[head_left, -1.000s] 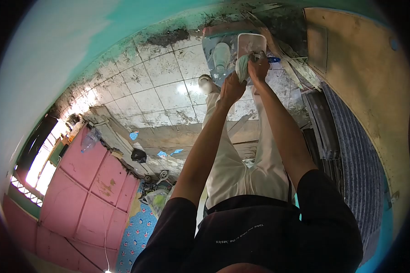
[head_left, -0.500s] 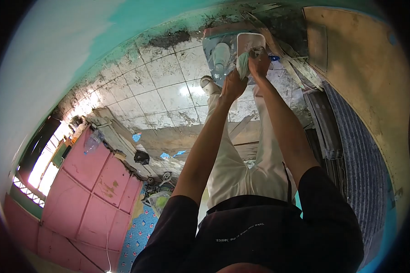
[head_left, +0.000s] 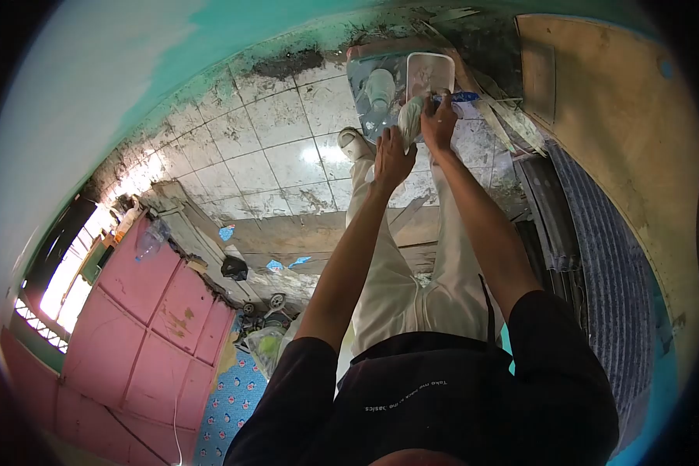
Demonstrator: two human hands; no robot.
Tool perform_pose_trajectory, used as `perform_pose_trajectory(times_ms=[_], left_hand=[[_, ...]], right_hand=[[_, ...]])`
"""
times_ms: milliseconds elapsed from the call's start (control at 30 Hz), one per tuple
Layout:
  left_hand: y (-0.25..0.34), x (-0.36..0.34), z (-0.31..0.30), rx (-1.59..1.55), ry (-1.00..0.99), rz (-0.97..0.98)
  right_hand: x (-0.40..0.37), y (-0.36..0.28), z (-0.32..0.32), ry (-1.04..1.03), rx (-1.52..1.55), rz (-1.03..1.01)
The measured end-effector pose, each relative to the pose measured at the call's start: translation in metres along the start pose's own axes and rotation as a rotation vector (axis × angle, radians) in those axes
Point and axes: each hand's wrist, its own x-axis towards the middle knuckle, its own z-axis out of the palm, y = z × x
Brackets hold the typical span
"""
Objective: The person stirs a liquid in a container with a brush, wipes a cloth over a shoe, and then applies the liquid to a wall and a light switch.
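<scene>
A pale green, cloth-like bundle [head_left: 410, 123] hangs between my two hands, above the floor by my feet. My right hand [head_left: 440, 128] pinches its upper right side with bent fingers. My left hand [head_left: 394, 161] lies along its lower left side, fingers stretched out and apart. Just beyond stands a shallow white-rimmed tray [head_left: 430, 71] with a dull pinkish-grey inside. Left of the tray, a whitish, jar-shaped container [head_left: 379, 88] rests on a grey sheet [head_left: 359, 71]. A blue object [head_left: 464, 97] shows right behind my right fingertips.
Stained white tiles [head_left: 245, 136] cover the floor. Broken wood strips [head_left: 505, 120] and a tan board [head_left: 598, 85] stand at the right, near dark blue corrugated material [head_left: 598, 256]. A pink panel [head_left: 132, 311] and a black bag [head_left: 234, 268] are at the left.
My left hand has loosened from the pale green bundle, its fingers straightening, and drawn slightly down and left. My right hand has come down a little, uncovering more of the tray and the blue object.
</scene>
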Motion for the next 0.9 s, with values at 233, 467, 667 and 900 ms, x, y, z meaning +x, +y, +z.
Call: perform_pose_trajectory(times_ms=[233,467,667,900], left_hand=[[-0.044,-0.041,0.017,-0.087,0.129,-0.024],[-0.087,-0.038,0.031,-0.188,0.231,-0.143],[-0.090,-0.016,0.023,-0.365,0.246,-0.094],[-0.101,-0.015,0.022,-0.515,0.195,-0.002]], right_hand=[[-0.044,-0.017,0.013,-0.279,0.181,-0.074],[-0.050,-0.016,0.072,-0.437,-0.061,-0.362],[-0.037,-0.037,0.086,-0.451,0.008,-0.478],[-0.046,-0.011,0.077,-0.321,0.005,-0.653]])
